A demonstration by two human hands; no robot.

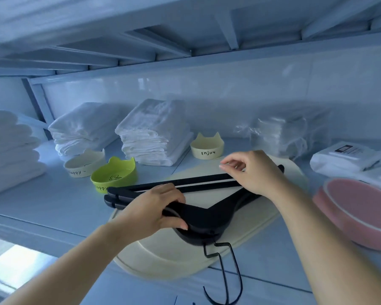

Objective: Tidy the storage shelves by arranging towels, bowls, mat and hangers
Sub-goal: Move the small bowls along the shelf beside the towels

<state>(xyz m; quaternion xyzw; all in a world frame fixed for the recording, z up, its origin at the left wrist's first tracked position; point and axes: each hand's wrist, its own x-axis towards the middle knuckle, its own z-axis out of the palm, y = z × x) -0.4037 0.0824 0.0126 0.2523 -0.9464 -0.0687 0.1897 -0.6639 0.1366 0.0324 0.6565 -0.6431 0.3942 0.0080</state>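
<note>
The black hangers (198, 208) lie stacked flat on the cream mat (163, 256) on the shelf (53, 201), long axis running left to right, hooks pointing back toward the person. The left hand (161, 208) has its fingers clenched around the left shoulder near the neck; the right hand (251, 172) rests on the right arm of the stack, fingers loosely curled, apparently gripping nothing, so the left hand looks better placed to shift them
</note>
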